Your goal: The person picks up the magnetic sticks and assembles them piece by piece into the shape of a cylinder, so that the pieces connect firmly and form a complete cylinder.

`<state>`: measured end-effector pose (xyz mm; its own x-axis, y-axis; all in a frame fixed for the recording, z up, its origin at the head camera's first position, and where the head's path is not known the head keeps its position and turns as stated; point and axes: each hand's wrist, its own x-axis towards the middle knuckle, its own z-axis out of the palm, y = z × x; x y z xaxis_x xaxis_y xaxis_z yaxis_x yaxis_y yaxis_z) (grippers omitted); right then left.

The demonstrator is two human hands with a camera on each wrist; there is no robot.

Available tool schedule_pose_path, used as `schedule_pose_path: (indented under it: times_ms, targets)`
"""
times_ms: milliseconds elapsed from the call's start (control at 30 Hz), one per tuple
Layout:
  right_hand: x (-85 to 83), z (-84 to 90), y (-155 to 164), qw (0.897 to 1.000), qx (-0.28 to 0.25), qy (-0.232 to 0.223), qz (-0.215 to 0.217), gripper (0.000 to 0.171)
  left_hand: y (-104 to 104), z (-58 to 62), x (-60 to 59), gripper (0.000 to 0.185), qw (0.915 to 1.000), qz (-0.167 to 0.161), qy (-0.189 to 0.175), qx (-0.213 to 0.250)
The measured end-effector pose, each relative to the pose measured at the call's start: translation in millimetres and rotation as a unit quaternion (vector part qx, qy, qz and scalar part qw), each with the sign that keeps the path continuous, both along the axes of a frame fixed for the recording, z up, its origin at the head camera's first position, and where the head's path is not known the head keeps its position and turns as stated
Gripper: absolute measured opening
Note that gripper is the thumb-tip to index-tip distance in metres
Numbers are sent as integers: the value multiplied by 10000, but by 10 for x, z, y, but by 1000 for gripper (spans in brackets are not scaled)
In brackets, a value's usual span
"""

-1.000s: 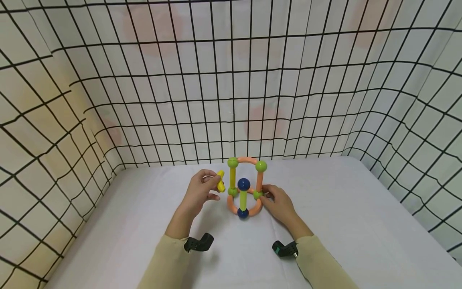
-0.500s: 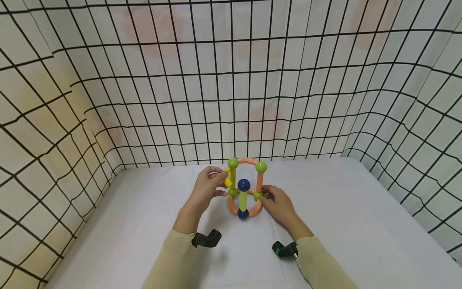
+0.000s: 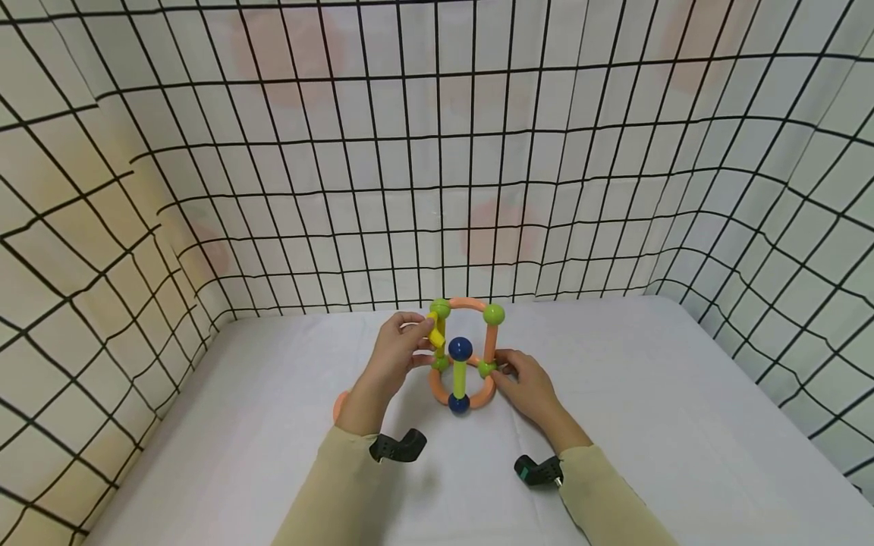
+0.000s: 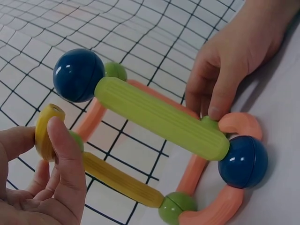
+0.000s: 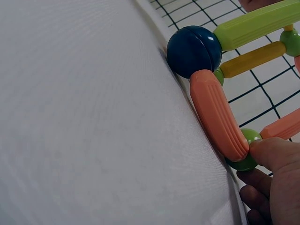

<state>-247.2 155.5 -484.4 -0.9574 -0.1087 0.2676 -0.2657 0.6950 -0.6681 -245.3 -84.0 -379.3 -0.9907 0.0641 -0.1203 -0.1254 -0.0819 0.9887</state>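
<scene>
**While one hand steadies the frame, the other brings a yellow piece to its top corner**

Since the toy frame (image 3: 463, 356) of rods and balls stands upright on the white counter (image 3: 649, 394), in front of the grid-patterned backdrop (image 3: 437, 152), it makes the best landmark, and the work probably goes well only if it does not tip. My judgement is that the base should stay pressed flat while the loose piece comes in slowly along the line of the joint it is meant for, so nothing is knocked sideways.

At the frame's right side, the right hand (image 3: 529, 388) reaches in low with the forearm flat along the counter; its fingers (image 5: 274, 157) pinch the lower green ball (image 5: 243, 161) where an orange curved bar (image 5: 218, 117) of the base ring ends. The wrist view shows that grip clearly.

At the frame's left side, the left hand (image 3: 392, 356) is raised to the level of the top corner, wrist bent upward. Its thumb and fingers (image 4: 65, 154) are curled round a short yellow piece (image 4: 47, 131), held just beside the upper green ball (image 3: 440, 308) above the yellow upright rod (image 4: 122, 180). Whether the piece already touches that ball I cannot tell.

Nearest the person, the lime-green rod (image 4: 161, 117) stands on the frame between two dark blue balls (image 3: 460, 349). Left of the frame, partly hidden behind the left forearm, a small orange piece (image 3: 338, 406) lies on the counter.
</scene>
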Motion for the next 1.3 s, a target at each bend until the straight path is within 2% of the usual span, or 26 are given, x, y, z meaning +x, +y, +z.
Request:
schedule_pose_path:
  times_ms: [333, 700, 1133, 1300]
  targets:
    - [-9, 4, 2, 9999, 72, 82, 27, 37, 29, 0, 7, 36, 9993, 118, -271, 218]
    - [-8, -2, 5, 9999, 79, 59, 17, 37, 49, -48, 41, 36, 9987, 32, -199, 460]
    - [14, 26, -13, 10000, 65, 3, 0, 38, 12, -66, 30, 37, 9982, -2, -202, 557]
    - [18, 26, -12, 10000, 85, 52, 0, 38, -8, -88, 46, 37, 9989, -31, -154, 446]
